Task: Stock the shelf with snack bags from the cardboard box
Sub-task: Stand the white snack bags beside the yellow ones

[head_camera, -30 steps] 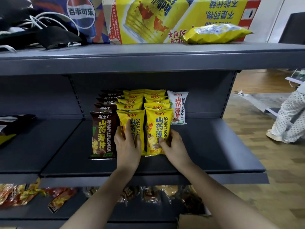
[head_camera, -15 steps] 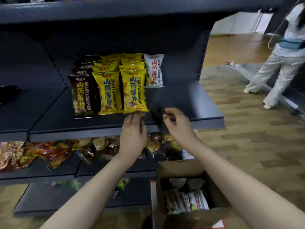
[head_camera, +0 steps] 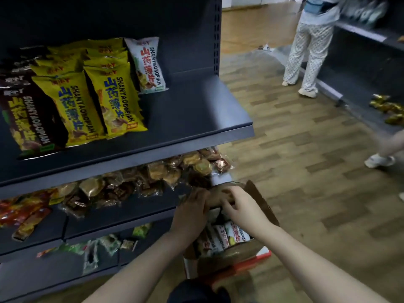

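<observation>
The cardboard box (head_camera: 261,201) stands open on the floor at the foot of the shelf, with white snack bags (head_camera: 229,236) inside. Both my hands are down at its open top. My left hand (head_camera: 191,212) shows its back, fingers pointing into the box and hidden. My right hand (head_camera: 242,207) is beside it with fingers spread, nothing visible in it. On the dark grey middle shelf (head_camera: 157,148) stand rows of yellow bags (head_camera: 115,99), brown bags (head_camera: 26,119) to their left and one white bag (head_camera: 148,64) at the back right.
The shelf below holds clear-wrapped pastry packets (head_camera: 153,173) and red packets (head_camera: 19,213). A person in dotted trousers (head_camera: 306,53) stands at the opposite shelf, which holds gold packets (head_camera: 387,107). Another person's shoe (head_camera: 379,160) is at the right on the wooden floor.
Both hands have left the yellow bags on the middle shelf and dropped to the box on the floor. My view has swung down and to the right.
</observation>
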`<state>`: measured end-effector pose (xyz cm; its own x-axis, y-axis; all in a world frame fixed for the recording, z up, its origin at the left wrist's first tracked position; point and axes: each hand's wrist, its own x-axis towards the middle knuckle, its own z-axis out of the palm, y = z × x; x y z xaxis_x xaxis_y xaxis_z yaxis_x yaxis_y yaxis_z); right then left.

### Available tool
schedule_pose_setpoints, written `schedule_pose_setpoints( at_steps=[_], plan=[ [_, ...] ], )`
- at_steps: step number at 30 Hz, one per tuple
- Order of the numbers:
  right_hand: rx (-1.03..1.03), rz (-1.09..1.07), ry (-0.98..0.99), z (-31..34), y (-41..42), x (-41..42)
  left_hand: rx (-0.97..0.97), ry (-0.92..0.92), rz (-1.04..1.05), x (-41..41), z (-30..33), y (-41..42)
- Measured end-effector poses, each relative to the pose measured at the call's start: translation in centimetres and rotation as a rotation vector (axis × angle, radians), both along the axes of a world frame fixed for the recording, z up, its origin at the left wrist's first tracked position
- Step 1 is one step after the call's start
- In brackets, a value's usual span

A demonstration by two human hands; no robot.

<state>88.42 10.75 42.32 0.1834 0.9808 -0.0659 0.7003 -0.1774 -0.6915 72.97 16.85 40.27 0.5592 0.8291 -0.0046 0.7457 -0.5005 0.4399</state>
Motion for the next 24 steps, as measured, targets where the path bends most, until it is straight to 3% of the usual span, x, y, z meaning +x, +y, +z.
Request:
schedule_pose_setpoints(
  at_steps=[10,18,24],
  plan=[
    [-0.388,0.021,-0.127,-7.0,0.3,0.3,-0.208,0.092,-0.114,-0.8,-5.7,1.0],
    [-0.821,0.069,-0.132,-11.2,1.3,1.4,-0.444,0.296,-0.139,0.1,-9.9,1.2],
    [-0.979,0.170,-0.169,-14.4,2.7,2.8,-0.545,0.382,-0.053,2.0,-13.3,-0.2]
  ],
)
